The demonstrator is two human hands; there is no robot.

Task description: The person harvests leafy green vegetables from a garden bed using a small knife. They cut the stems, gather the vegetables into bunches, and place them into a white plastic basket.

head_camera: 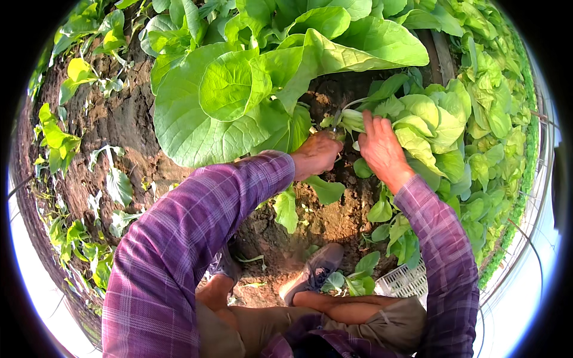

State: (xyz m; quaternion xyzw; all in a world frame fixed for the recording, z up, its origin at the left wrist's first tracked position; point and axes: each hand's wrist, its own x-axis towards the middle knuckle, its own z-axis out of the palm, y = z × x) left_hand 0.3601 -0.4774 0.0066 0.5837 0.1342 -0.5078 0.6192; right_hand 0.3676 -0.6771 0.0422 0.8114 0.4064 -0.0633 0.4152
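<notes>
My left hand (318,153) is closed in a fist beside the pale stem base of a leafy green plant. A small, thin metal tool (335,126), perhaps a knife, shows at its fingers; most of it is hidden. To the right, my right hand (382,145) holds a head of leafy greens (432,121) low down, its fingers over the pale stalks (352,120); the thumb is hidden. The head leans over to the right. A large broad-leaved plant (224,98) spreads just left of and above my left hand.
Bare brown soil (121,125) with small seedlings and wilted leaves lies at the left. Dense rows of leafy greens (488,98) stand at the right. A pale plastic crate (405,279) is by my right knee. My shoes (320,268) are on the soil below.
</notes>
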